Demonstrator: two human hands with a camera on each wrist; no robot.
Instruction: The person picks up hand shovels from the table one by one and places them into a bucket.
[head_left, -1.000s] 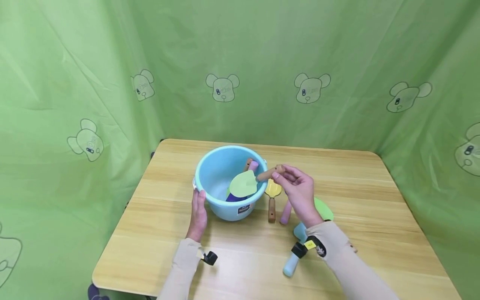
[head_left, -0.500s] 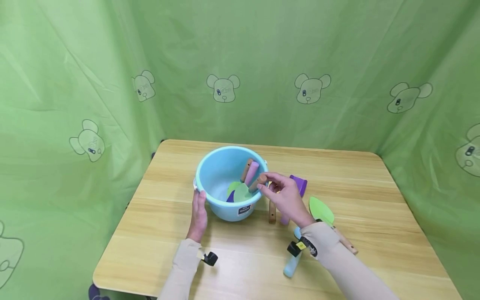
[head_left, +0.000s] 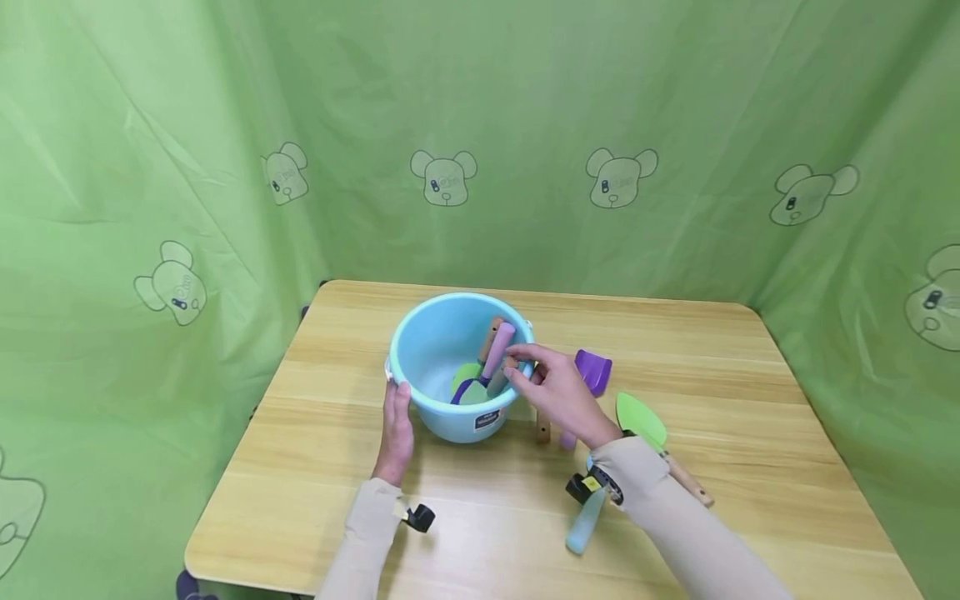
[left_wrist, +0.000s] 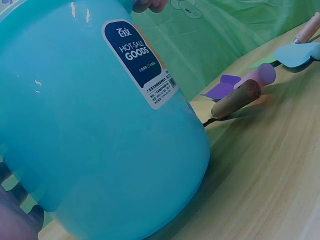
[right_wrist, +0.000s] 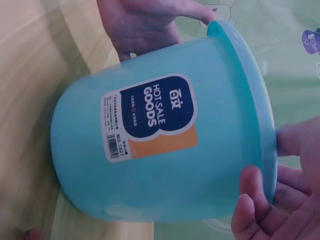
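A light blue bucket [head_left: 444, 421] stands near the middle of the table. My left hand [head_left: 395, 427] lies against its left side, fairly straight fingers on the outer wall and thumb up at the rim. My right hand [head_left: 564, 392] is over the right rim, thumb and fingertips pinching the end of the wooden handle of a pale green trowel [head_left: 474, 392], blade down inside the bucket. A lilac-handled shovel [head_left: 498, 346] with a dark purple blade and a wooden-handled green trowel [head_left: 467, 372] lean beside it. The right wrist view shows both hands at the labelled bucket [right_wrist: 165, 195].
Right of the bucket lie a wooden-handled tool [head_left: 543, 427], mostly under my right hand, and a purple shovel [head_left: 593, 372]. Further right are a green pointed trowel [head_left: 641, 421] and a light blue handle [head_left: 585, 529] under my wrist. A green curtain [head_left: 525, 242] hangs behind the table.
My right hand has moved left and down, lowering the pale green trowel from above the rim into the bucket; its blade now points down. My left hand has stayed at the bucket.
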